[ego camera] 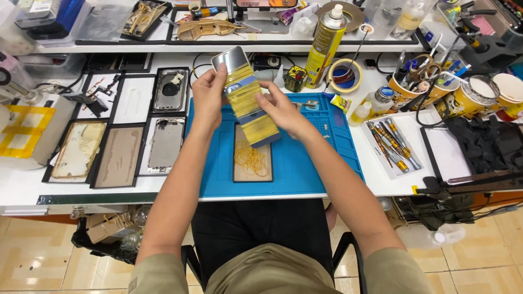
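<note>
A phone body wrapped in many yellow rubber bands is held tilted above the blue work mat. My left hand grips its upper left edge. My right hand holds its lower right side, fingers on the bands. Below the phone, a loose heap of yellow rubber bands lies on a small brown tray on the mat.
Black trays with phone back covers and frames lie left of the mat. A yellow spray can and a tape roll stand behind it. A white tray of screwdrivers and tool cups sit at the right.
</note>
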